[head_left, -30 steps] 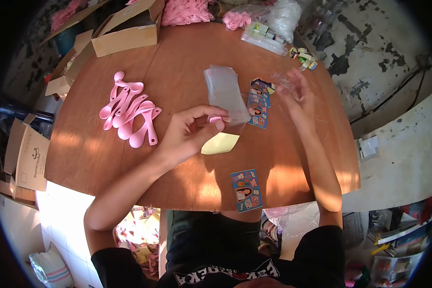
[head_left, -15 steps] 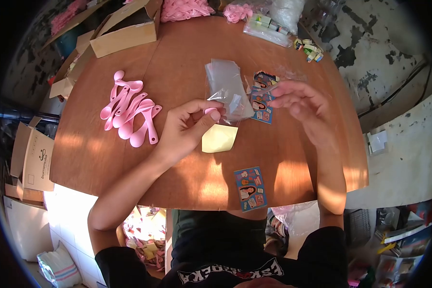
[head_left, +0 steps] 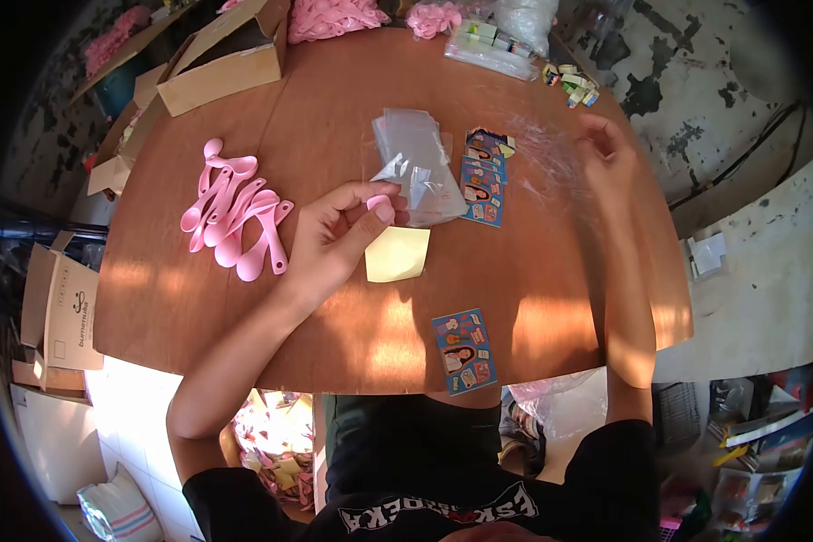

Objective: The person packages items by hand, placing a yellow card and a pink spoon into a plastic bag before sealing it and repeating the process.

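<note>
My left hand (head_left: 345, 226) is closed, thumb against fingers, on a pink spoon (head_left: 378, 202); only a small rounded part of it shows. Just beyond lies a stack of clear plastic bags (head_left: 415, 158). A pale yellow paper (head_left: 397, 254) sits below the fingertips. My right hand (head_left: 611, 155) is raised at the right of the table, its fingers curled in towards the thumb; what is between them, if anything, cannot be made out. Crumpled clear film (head_left: 546, 155) lies beside it. Several blue printed cards (head_left: 483, 185) overlap to the right of the bags.
Several pink spoons (head_left: 237, 212) are heaped at the left. Another printed card (head_left: 464, 352) lies by the table's front edge. At the back are an open cardboard box (head_left: 221, 86), a pink pile (head_left: 339, 20), a clear pack (head_left: 490, 56) and small folded papers (head_left: 571, 84).
My right hand has moved right and away from the cards, and its fingers have curled in. My left hand keeps its grip on the pink spoon. The whole view has shifted slightly.
</note>
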Motion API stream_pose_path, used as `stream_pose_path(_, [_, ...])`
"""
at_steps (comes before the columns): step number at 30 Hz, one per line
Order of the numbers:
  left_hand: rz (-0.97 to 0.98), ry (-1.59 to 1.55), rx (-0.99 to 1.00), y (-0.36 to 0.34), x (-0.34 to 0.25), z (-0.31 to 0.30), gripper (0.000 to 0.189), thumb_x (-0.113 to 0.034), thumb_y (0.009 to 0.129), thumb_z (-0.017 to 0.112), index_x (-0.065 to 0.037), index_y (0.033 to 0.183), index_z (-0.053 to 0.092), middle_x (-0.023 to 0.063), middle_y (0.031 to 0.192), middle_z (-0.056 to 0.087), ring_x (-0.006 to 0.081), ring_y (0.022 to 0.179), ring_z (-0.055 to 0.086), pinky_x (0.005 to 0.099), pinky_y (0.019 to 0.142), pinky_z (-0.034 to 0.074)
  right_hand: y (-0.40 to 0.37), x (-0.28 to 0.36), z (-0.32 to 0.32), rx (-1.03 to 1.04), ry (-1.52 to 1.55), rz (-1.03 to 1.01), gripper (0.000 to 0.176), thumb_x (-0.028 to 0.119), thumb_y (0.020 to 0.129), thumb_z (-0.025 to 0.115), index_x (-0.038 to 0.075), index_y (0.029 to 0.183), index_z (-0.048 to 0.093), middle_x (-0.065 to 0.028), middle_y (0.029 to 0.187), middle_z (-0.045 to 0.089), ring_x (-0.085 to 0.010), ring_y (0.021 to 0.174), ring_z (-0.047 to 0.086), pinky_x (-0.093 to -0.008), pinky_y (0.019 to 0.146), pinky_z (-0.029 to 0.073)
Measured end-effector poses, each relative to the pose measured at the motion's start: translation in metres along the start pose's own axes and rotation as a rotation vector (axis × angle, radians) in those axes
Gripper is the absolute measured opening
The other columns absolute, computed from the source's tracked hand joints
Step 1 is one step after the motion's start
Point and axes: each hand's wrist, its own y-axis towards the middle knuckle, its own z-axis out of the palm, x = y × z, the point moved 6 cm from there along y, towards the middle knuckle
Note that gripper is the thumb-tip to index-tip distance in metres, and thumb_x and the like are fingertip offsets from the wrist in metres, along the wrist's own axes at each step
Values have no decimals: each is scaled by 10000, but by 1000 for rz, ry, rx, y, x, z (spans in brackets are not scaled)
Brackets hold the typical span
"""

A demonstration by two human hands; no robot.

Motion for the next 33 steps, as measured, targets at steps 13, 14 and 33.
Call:
stream_pose_path(13, [7,-24,-31,-1,-4,-7,231,-97,966,551,12,1159,615,84,1025,670,128,955,625,261,832,505,-102,117,109,709,803,179,182,62,899,644,-36,1053,633,-80,987,666,-129,958,635,-261,833,527])
stream_pose_path(14, [10,-21,-37,-1,-4,-8,231,-97,966,551,12,1159,615,84,1025,670,128,955,625,261,832,505,-102,114,109,664,807,193,181,59,897,645,-33,1052,635,-83,987,666,-130,952,635,-261,830,532])
stream_pose_path(33, [72,131,86,4,-3,-7,213,40,940,488,32,1076,651,92,1045,673,145,1002,616,278,900,479,-100,103,103,697,827,-123,209,-110,869,533,-29,991,682,-98,1023,639,-150,965,612,-262,853,479])
